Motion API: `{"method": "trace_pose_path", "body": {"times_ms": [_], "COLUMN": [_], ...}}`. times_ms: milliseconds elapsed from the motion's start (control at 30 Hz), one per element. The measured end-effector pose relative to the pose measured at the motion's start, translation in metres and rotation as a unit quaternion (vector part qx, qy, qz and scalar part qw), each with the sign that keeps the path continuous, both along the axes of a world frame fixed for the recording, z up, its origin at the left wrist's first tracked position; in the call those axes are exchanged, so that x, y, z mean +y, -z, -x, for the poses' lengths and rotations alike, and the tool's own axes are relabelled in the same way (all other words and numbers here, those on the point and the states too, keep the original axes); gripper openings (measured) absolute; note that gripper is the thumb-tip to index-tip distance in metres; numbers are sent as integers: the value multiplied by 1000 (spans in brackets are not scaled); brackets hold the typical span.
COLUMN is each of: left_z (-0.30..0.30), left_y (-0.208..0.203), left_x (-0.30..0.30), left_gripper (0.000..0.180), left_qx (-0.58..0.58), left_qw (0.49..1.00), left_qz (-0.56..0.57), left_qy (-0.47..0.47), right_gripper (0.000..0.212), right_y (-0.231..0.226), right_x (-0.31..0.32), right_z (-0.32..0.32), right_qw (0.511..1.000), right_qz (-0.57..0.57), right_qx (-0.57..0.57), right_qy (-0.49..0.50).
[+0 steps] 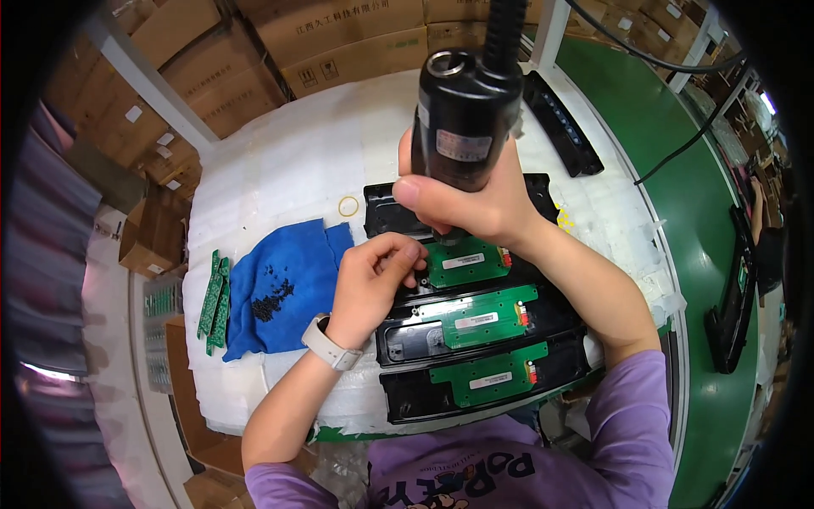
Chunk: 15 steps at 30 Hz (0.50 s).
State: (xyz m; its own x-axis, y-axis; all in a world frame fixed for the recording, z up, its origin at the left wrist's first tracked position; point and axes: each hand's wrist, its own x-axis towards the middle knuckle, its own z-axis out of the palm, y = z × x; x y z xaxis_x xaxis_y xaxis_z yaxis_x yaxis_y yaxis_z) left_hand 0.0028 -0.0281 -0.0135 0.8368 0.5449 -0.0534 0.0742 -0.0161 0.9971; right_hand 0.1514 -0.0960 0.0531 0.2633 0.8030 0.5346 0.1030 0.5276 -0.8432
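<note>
My right hand [487,204] is wrapped round a black electric screwdriver [462,140], held upright with its lower end over the left part of a green circuit board [466,270]. That board lies in a black plastic housing. At the board's left edge, the thumb and fingers of my left hand [373,276] are pinched together; whatever they hold, if anything, is hidden. Nearer to me lie two more black housings, carrying a middle circuit board [500,305] and a near circuit board [509,386]. Behind the screwdriver, another black housing [381,212] is partly covered.
A blue cloth [254,335] on the left bears a pile of small black screws [270,307]. Beside it are green board strips [214,301]. A yellow ring [348,206] and a black housing [564,127] lie farther back. Cardboard boxes [356,64] stand behind the table.
</note>
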Motion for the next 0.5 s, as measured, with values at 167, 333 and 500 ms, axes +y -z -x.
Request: {"method": "trace_pose_path", "body": {"times_ms": [167,333,500], "left_z": [7,10,11], "left_y": [-5,-18,-14], "left_x": [5,3,3], "left_gripper": [16,15,12], "left_qx": [-5,-12,-12], "left_qw": [999,996,995], "left_qz": [46,86,85], "left_qy": [-26,30,40], "right_gripper": [19,27,28], "right_y": [-6,-21,-20], "right_x": [-11,-21,-21], "right_z": [-17,-28,-19], "right_qw": [980,947,946], "right_qz": [-29,-117,-117], "right_qx": [181,287,290], "right_qy": [-77,-87,-88]}}
